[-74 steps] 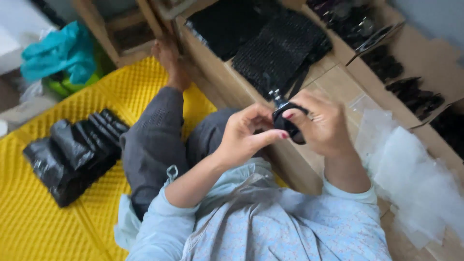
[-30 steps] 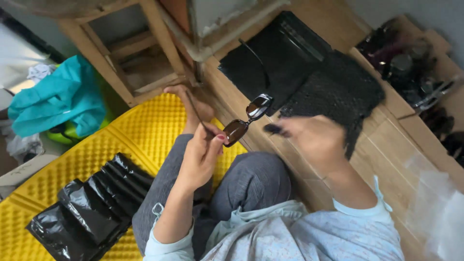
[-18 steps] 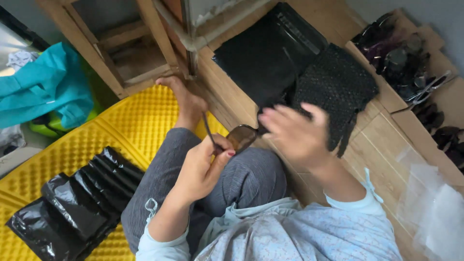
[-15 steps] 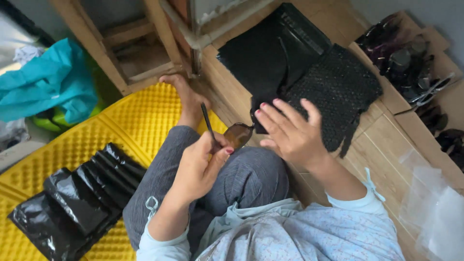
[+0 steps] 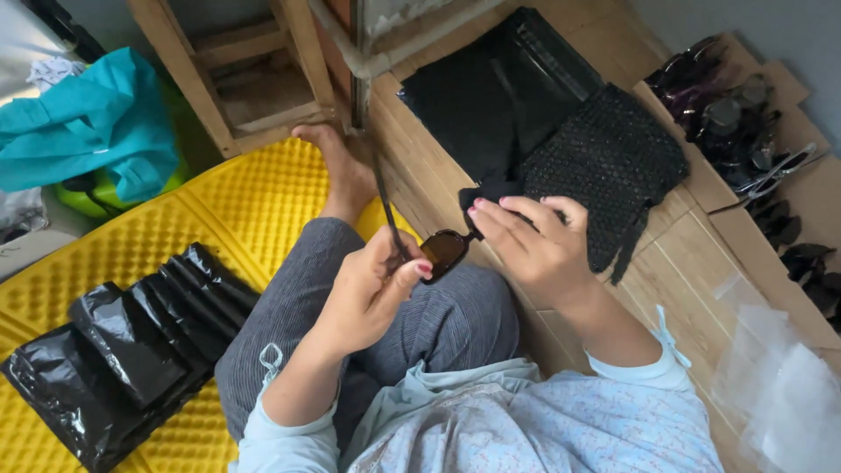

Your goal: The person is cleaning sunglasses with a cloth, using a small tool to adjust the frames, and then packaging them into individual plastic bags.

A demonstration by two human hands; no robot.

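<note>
Yellow ridged mat (image 5: 175,236) across left floor; bare strip open between knee and row of black bags (image 5: 114,350). Wooden low table (image 5: 692,263) on right, edge running just past knees. Black pouches (image 5: 499,96) and black mesh sleeve (image 5: 613,166) overlapping on tabletop, bare wood nearer. Sunglasses (image 5: 442,250) above lap, near table edge, arm sticking up. Left hand (image 5: 363,293) pinching frame, thumb on lens rim. Right hand (image 5: 530,250) fingers loosely curled around other lens with dark cloth (image 5: 482,194).
</note>
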